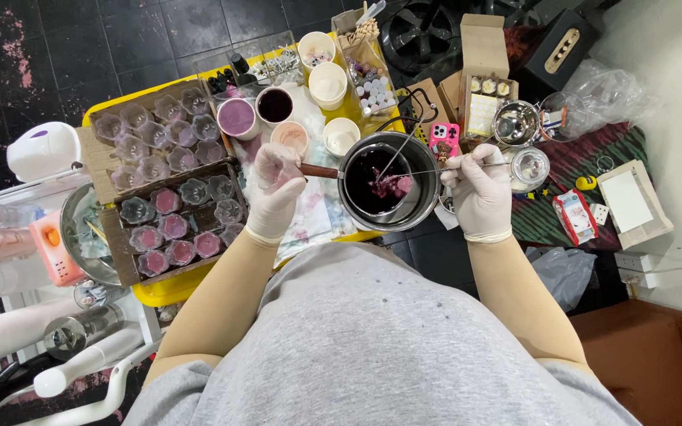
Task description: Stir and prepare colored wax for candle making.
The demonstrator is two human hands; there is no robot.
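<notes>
Metal pot (392, 189) of dark liquid, likely heavy, sloshy; left hand (276, 185) clamps handle, right hand (479, 189) pinches stirring rod (467, 167).

Bright, even light is flooding down from overhead, casting only soft, short shadows. Glare is bouncing off the steel pot's rim (428, 170) and the glossy black floor tiles (80, 55) beyond it. Focus is holding sharp; wide-angle bending is stretching the picture's edges.
</notes>
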